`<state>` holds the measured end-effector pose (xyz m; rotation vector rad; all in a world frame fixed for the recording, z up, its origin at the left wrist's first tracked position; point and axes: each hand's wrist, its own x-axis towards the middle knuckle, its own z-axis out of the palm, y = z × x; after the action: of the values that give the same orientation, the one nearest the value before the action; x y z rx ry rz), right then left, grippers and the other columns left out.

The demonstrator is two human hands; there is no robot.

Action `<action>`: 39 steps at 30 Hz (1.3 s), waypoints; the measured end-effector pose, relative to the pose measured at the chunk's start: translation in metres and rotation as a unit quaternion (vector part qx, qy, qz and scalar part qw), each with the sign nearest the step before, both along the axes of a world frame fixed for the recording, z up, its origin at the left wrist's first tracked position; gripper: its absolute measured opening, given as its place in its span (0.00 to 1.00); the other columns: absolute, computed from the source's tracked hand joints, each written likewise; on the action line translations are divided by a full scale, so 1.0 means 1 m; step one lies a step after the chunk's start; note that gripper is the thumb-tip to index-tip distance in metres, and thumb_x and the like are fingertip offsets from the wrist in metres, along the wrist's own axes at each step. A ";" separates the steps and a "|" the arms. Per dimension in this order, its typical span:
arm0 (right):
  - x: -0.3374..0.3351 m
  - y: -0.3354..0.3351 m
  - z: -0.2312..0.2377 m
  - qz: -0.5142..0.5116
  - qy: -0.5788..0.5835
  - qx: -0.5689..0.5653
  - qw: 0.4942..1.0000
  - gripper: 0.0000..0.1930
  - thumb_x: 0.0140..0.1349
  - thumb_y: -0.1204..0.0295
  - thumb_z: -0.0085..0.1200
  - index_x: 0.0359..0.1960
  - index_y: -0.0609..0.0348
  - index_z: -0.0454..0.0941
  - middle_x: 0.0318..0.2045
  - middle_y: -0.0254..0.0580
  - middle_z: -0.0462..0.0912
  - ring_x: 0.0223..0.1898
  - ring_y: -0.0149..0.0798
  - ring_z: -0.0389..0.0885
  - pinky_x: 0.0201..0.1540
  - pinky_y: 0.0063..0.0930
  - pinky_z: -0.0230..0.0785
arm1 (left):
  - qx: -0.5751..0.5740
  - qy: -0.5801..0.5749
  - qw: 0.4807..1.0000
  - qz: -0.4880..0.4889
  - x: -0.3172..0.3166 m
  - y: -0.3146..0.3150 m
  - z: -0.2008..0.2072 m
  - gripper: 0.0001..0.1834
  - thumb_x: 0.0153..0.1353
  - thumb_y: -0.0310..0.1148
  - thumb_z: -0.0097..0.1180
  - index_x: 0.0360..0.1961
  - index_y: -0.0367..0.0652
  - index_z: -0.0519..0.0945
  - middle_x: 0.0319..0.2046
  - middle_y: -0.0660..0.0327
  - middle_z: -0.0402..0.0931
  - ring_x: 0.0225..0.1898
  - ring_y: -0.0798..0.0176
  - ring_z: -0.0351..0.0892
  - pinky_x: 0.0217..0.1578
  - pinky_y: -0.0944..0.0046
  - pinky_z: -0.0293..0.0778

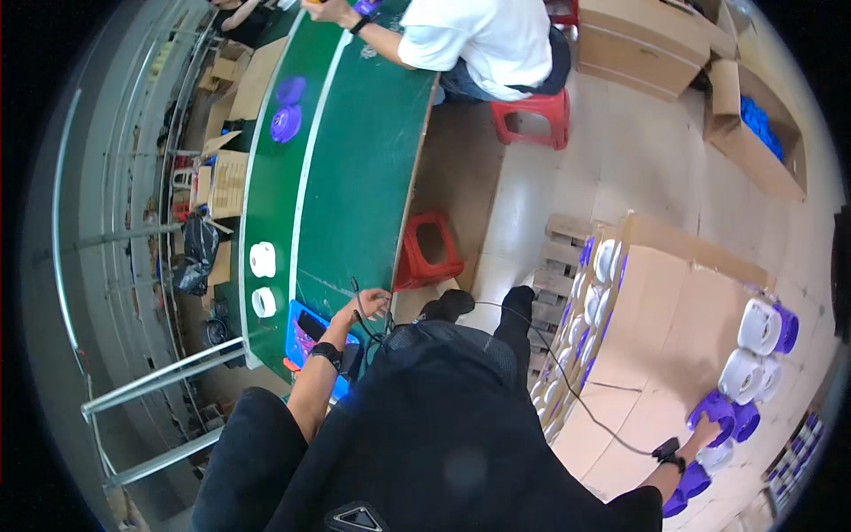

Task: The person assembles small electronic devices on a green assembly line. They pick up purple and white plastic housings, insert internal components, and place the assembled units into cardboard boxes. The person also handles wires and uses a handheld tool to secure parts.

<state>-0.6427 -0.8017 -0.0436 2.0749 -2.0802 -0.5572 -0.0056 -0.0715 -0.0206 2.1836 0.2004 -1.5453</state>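
- Out to the right goes the right arm, stretched well away from the body, forearm entering low, a black band (pixel 679 464) around the wrist!
- The right hand (pixel 706 433) is on a purple housing (pixel 721 409), fingers at its near rim; whether the grip has closed on it, I cannot tell.
- That purple housing sits in a cluster of white and purple round parts (pixel 760 326) along the right edge of a big cardboard sheet (pixel 656 319).
- Over on the other side, the left arm is bent, its wrist wearing a black watch (pixel 326 355), and the left hand (pixel 374 304) hangs by the table edge, fingers loosely spread, nothing visible in its grasp. A dark cable (pixel 357 297) runs right beside it.
- Containers now! Just beside the left forearm, a blue tray (pixel 293 321) on the green table (pixel 359 168) holds a dark, flat, phone-like object (pixel 311 324) and small pinkish pieces, too small to make out.
- Below the cardboard sheet, the stack's side shows layers of white and purple parts (pixel 592 301).
- Top right, an open cardboard box (pixel 773 168) carries a bright blue heap (pixel 761 126).
- Upper centre, a larger carton (pixel 634 58) stands behind a seated co-worker in a white shirt (pixel 496 40); its contents are hidden.
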 end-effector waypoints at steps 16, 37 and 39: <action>0.338 0.267 0.117 0.308 -0.522 0.040 0.794 0.13 0.47 0.69 0.67 0.24 0.69 0.80 0.22 0.53 0.82 0.22 0.40 0.79 0.28 0.37 0.68 | -0.045 -0.027 0.995 0.083 0.034 0.112 -0.045 0.16 0.65 0.42 0.48 0.40 0.40 0.79 0.31 0.57 0.82 0.32 0.61 0.82 0.30 0.63 0.78; 0.793 0.636 0.016 0.898 -0.112 0.286 0.314 0.09 0.47 0.71 0.55 0.31 0.55 0.76 0.33 0.45 0.80 0.39 0.48 0.78 0.36 0.40 0.75 | -0.239 -0.006 0.935 0.261 0.032 0.141 -0.073 0.29 0.66 0.48 0.42 0.31 0.27 0.81 0.22 0.48 0.80 0.21 0.55 0.81 0.23 0.60 0.78; 0.788 0.643 0.039 0.884 -0.160 0.300 0.321 0.16 0.50 0.68 0.56 0.42 0.54 0.75 0.42 0.44 0.77 0.47 0.47 0.74 0.41 0.40 0.75 | -0.247 -0.015 0.931 0.268 0.032 0.145 -0.072 0.30 0.65 0.50 0.42 0.30 0.29 0.81 0.23 0.50 0.81 0.21 0.55 0.81 0.25 0.61 0.79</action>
<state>0.1450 -0.1586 -0.0049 3.0454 1.4838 -0.3102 0.0267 0.0738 -0.0929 1.5807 0.3268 -1.1025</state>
